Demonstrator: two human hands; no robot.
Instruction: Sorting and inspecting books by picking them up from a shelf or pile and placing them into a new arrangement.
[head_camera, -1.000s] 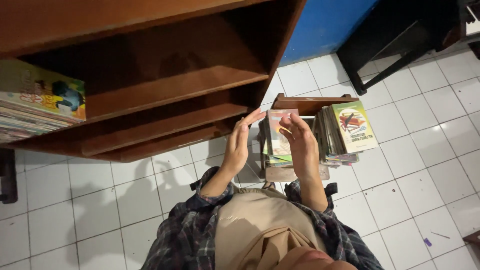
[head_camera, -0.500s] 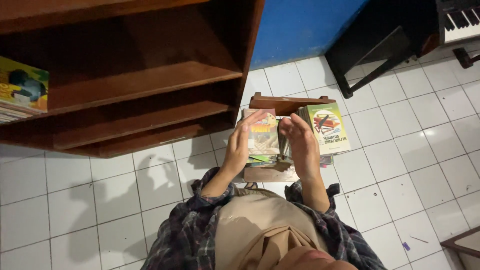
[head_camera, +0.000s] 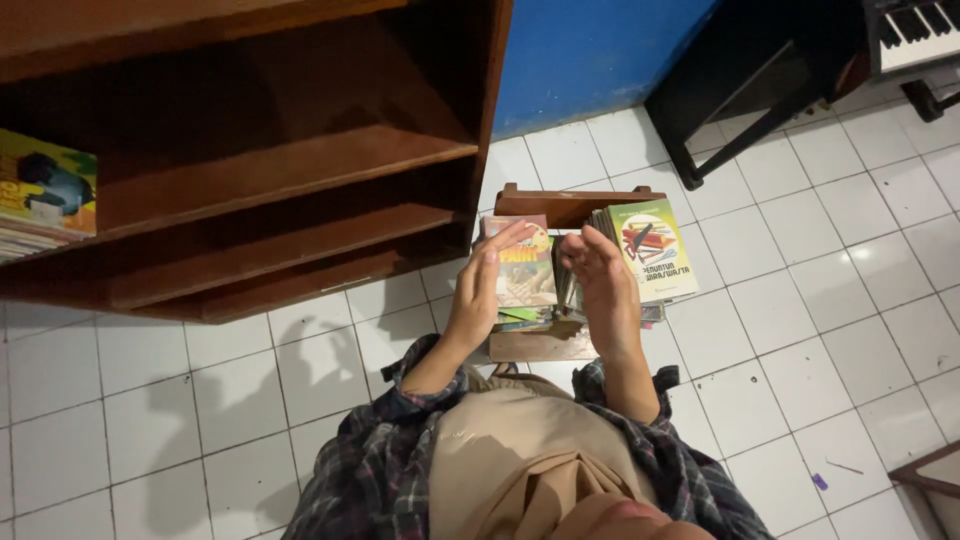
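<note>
Wood: the low wooden rack (head_camera: 560, 205) stands on the white tiled floor (head_camera: 780, 330), its back board toward the blue wall (head_camera: 590, 60); it carries two stacks of books side by side.
Left hand: my left hand (head_camera: 478, 290) lies flat and open along the left edge of the left stack, fingers stretched out, fingertips on the top corner of the yellow book (head_camera: 525, 265). It presses against the edge and does not close around anything.
Right hand: my right hand (head_camera: 603, 290) stands upright, open, in the narrow gap between the two stacks, palm toward the yellow book's right edge, back toward the green book (head_camera: 650, 250).
Yellow book: on top of the left stack, cover up, framed by both my hands.
Green book: on top of the right stack, tilted, its right edge hanging a little past the rack.
Shelf: the brown bookshelf (head_camera: 280, 170) rises just to the left of the rack, its lower boards bare; a pile of magazines (head_camera: 45, 195) sits at its far left.
Open room: bare tiles to the right of the rack and to my left; a dark stand (head_camera: 740, 90) and a keyboard (head_camera: 915, 35) stand further back on the right, well apart from the rack.
Edges: my plaid sleeves (head_camera: 400, 430) sit close to the rack's front edge.
</note>
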